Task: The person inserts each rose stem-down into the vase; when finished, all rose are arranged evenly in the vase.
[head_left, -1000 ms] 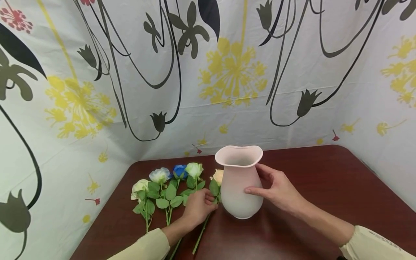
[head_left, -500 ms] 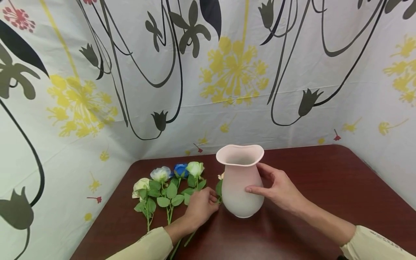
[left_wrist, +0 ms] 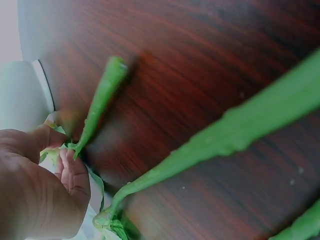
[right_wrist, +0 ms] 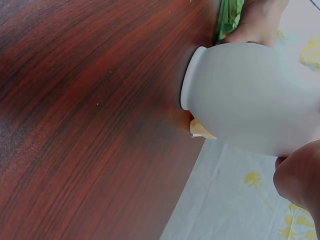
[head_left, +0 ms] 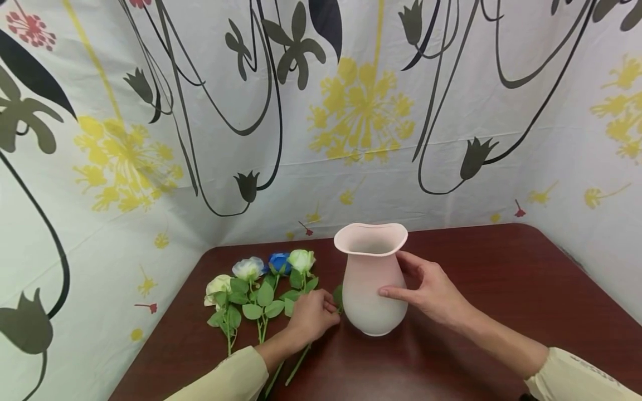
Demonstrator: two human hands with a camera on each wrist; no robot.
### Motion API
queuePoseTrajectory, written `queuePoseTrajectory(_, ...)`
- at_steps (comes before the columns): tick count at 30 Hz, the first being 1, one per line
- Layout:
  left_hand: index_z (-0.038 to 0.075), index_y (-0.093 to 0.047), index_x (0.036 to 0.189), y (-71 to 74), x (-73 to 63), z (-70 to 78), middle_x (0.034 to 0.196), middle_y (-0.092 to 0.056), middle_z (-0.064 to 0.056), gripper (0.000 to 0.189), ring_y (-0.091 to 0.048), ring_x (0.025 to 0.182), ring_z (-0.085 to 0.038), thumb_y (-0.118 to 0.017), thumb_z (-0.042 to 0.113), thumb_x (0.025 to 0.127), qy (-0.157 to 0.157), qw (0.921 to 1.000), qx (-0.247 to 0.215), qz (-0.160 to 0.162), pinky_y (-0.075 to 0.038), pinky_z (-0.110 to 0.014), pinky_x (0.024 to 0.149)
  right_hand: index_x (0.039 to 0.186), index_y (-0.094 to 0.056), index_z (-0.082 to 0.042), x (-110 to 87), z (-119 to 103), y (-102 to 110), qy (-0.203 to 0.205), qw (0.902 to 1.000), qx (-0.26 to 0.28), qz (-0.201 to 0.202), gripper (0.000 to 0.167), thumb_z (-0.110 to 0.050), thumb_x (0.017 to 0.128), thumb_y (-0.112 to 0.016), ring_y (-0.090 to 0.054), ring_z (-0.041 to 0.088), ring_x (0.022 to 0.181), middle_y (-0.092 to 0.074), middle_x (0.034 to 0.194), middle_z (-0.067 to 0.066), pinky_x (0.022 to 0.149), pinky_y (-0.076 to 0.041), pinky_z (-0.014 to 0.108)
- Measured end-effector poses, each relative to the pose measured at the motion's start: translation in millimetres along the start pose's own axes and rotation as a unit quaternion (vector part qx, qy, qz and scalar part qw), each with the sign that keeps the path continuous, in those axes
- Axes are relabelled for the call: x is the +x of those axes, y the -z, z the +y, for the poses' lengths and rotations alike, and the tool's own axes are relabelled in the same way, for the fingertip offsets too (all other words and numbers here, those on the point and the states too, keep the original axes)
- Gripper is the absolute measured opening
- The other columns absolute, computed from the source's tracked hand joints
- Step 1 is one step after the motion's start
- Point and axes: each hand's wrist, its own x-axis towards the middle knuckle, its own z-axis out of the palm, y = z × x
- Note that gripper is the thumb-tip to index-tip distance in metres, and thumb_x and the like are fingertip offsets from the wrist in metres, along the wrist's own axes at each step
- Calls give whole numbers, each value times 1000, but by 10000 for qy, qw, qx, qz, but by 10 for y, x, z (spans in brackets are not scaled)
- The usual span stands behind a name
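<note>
A vase (head_left: 373, 289), pale pink at its wavy rim and whitish below, stands upright on the table. My right hand (head_left: 432, 294) holds its right side, thumb in front and fingers partly hidden behind. At the vase's left, my left hand (head_left: 312, 318) pinches the green stem (left_wrist: 100, 97) of an artificial rose between thumb and fingers. That rose's peach bloom (right_wrist: 200, 131) peeks out from behind the vase in the right wrist view; the head view hides it and shows only a leaf (head_left: 338, 296) at the vase's edge.
Left of my left hand lie other artificial roses: a greenish-white rose (head_left: 301, 260), a blue rose (head_left: 278, 264), a bluish-white rose (head_left: 248, 269) and a cream rose (head_left: 218, 285). The dark red-brown table (head_left: 481, 262) meets a patterned cloth (head_left: 451, 111) at its back edge.
The peach rose has slid rightward behind the vase, its bloom going out of sight in the head view. My left hand has shifted slightly right with it. The right hand keeps its hold.
</note>
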Motion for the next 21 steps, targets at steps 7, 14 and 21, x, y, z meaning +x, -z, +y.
queuePoseTrajectory(7, 9, -75, 91, -123, 88, -193, 72, -69, 11, 15, -63, 65, -6, -82, 18, 81, -34, 9998, -165, -89, -53, -30, 62, 152, -54, -2, 3, 11, 5, 58, 10000, -19, 16, 80, -22, 86, -93, -68, 29, 122, -65, 141, 15, 92, -57, 26)
queuePoseTrajectory(14, 10, -75, 88, -16, 48, -84, 74, -68, 8, 7, -59, 64, -7, -80, 14, 84, 139, 9995, -212, -185, -50, -28, 59, 153, -53, -2, 11, 19, 3, 52, 10000, -36, -1, 80, -23, 86, -92, -68, 29, 122, -66, 141, 15, 92, -57, 26)
queuePoseTrajectory(21, 13, -80, 92, 160, 53, 21, 81, -74, 8, 6, -67, 74, -7, -83, 16, 87, 305, 9993, -216, -53, -56, -29, 67, 153, -53, -2, 11, 24, -1, 88, 10000, -44, 7, 80, -23, 86, -92, -68, 28, 123, -66, 141, 15, 93, -56, 25)
